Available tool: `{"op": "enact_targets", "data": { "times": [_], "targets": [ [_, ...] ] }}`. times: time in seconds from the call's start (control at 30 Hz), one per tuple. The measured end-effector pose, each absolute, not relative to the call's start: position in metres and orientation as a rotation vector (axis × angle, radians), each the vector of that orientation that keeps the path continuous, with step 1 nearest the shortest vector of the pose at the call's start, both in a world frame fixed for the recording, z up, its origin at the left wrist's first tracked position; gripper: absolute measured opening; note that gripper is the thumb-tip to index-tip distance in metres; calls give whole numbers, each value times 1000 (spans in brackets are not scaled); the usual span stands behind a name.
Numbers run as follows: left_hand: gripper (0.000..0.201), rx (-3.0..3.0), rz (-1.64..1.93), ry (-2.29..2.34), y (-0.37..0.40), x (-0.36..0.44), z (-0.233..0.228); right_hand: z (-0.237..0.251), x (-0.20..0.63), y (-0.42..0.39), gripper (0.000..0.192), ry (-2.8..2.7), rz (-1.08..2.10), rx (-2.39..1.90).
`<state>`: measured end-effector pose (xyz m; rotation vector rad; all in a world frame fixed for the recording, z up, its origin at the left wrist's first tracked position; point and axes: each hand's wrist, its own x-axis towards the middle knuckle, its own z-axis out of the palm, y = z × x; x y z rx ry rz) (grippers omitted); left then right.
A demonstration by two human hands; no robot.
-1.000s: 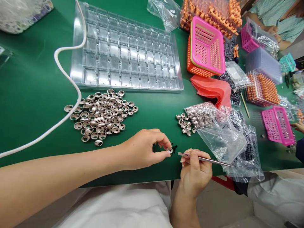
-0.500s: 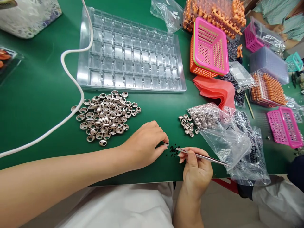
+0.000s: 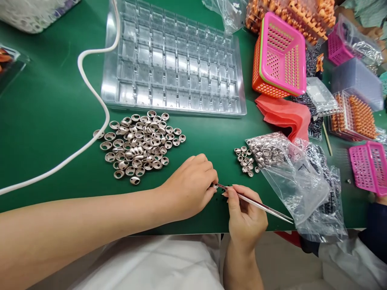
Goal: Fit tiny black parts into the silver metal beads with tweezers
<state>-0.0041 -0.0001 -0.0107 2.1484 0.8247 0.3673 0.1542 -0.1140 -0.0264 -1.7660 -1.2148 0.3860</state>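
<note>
Between the thumb and forefinger of my left hand [image 3: 193,185] is a small silver metal ring-shaped part [image 3: 215,185], mostly covered by the fingertips. My right hand [image 3: 246,211] is closed around slim metal tweezers [image 3: 260,206]. One end of the tweezers meets the part at my left fingertips; the other end points right, toward the plastic bag. Tiny black pieces [image 3: 223,189] lie on the green table under my fingers, partly hidden. A large heap of similar silver parts [image 3: 142,145] spreads beyond my left forearm. Past my right hand lies a smaller group of silver parts [image 3: 246,161].
A clear compartment tray [image 3: 175,68] lies at the back. A white cable [image 3: 93,88] crosses the left side. To the right are a clear bag of metal parts [image 3: 269,151], red cloth [image 3: 284,114], stacked baskets [image 3: 282,56] and a pink basket [image 3: 367,169]. Another person's sleeve [image 3: 376,225] shows at right.
The tweezers have moved left from over the black pieces to the silver part in my left hand. My right hand has come closer to the left. The view has shifted slightly.
</note>
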Motion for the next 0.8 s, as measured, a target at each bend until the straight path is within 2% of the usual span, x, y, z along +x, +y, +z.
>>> {"op": "enact_targets", "data": {
  "times": [0.3,0.8],
  "targets": [
    [3,2156,404,827,-2,-4,-12,-22,153,-109,13,-1414,310,-1750],
    [4,2140,385,833,-1,-4,-11,-21,149,-105,23,-1640,167,-1642]
  ]
}}
